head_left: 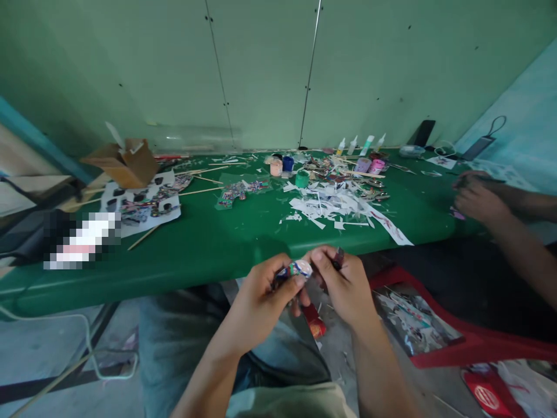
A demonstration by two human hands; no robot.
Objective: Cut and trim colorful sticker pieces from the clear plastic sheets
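Observation:
My left hand point(265, 296) is closed around a small painted piece point(301, 268), pale pink with blue and green patches, held just past the table's front edge above my lap. Its lower part is hidden by my fingers. My right hand point(343, 284) is closed right beside it, the fingertips at the piece's right edge. A small dark brown object point(339, 257) pokes up from between its fingers; its kind cannot be made out.
The green-covered table point(209, 244) holds a pile of white paper scraps point(326, 203), paint pots point(276, 168), glue bottles point(342, 146), wooden sticks and a cardboard box point(130, 162). At right, another person's hands point(476, 194) work over the table. A red stool point(474, 342) stands below.

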